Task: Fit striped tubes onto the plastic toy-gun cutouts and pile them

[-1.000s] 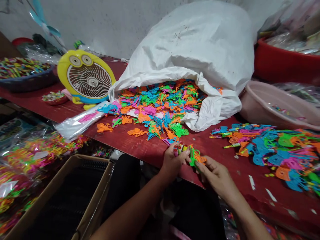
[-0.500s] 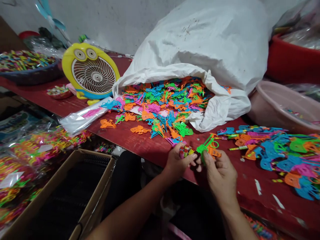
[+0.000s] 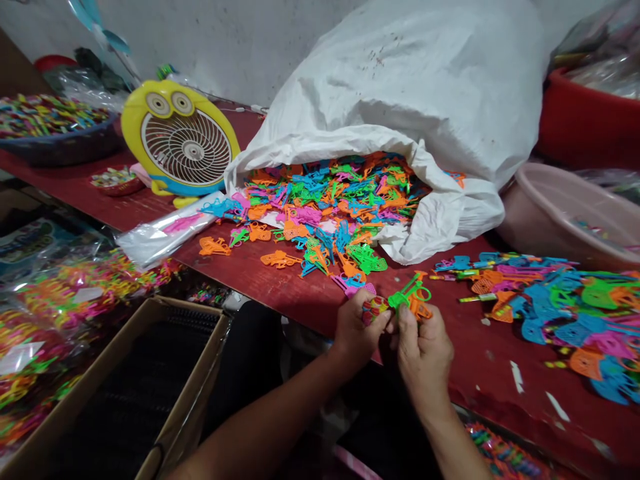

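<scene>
My left hand point(image 3: 354, 335) is closed around several small, short tubes point(image 3: 372, 308) in red and yellow, their ends showing between the fingers. Close beside it, my right hand point(image 3: 426, 350) pinches a green plastic toy piece point(image 3: 400, 298) and an orange plastic toy piece point(image 3: 420, 309). The green one meets the left fingertips, and the exact contact there is hidden. Just beyond the hands, loose toy pieces point(image 3: 367, 257) in green, orange, blue and pink spill from the mouth of a big white sack point(image 3: 400, 87) onto the red table point(image 3: 280, 300).
To the right lies a spread of toy pieces with tubes point(image 3: 565, 300), in front of a pink basin point(image 3: 550, 207). A yellow fan point(image 3: 193, 150) and a clear plastic bag point(image 3: 160, 237) are at left. Below them stands an open cardboard box point(image 3: 193, 393) with dark contents.
Both hands have drawn closer together, the right moving left and bringing the green and orange pieces against the left fingers. The left hand has turned slightly with the tubes.
</scene>
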Demonstrator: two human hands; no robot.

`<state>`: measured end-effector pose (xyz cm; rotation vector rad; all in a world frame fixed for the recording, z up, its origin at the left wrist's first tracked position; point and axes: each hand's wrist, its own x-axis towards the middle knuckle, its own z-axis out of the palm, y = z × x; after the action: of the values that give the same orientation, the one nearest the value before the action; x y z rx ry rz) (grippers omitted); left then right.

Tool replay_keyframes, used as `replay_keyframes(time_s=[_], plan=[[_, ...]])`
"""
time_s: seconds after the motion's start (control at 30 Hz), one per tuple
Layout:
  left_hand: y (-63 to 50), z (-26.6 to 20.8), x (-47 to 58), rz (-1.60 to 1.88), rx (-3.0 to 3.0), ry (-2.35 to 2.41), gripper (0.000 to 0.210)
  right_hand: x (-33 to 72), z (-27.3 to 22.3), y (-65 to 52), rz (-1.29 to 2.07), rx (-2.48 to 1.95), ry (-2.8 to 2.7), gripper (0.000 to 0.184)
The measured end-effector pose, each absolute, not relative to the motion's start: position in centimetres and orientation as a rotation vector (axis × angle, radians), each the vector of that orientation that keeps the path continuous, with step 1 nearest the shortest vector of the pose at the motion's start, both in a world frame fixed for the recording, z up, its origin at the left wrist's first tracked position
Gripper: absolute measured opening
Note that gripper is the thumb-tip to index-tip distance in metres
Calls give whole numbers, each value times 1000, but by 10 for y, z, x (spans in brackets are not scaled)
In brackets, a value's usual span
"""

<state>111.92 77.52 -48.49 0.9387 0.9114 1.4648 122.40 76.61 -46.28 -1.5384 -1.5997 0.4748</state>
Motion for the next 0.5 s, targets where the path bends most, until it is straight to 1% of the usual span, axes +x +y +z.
replay_keyframes(time_s=[0.1,0.17,0.2,0.33,0.37,0.43,0.5], plan=[[774,-492,1119,1485,1051,966,15,1225,-462,768,413,-1520,-1650,25],[773,-493,1120,1484,1083,984,14,1226,-462,770,439,-1507,-1672,27],[773,-493,1121,1470,1081,979,14,1226,-462,770,515,-1496,-1668,27],[773,-487,1125,1384,1020,1035,15,1236,-457,778,996,-1408,-1475,29],[773,-486,1123,1392,972,1084,16,1244,-451,782,1035,-1402,-1385,30],[773,-484,1114,1460,821,1163,22,1271,-431,795,916,-1463,-1220,30],[773,-481,1100,1527,657,1147,28,1309,-404,810,636,-1563,-1146,30]])
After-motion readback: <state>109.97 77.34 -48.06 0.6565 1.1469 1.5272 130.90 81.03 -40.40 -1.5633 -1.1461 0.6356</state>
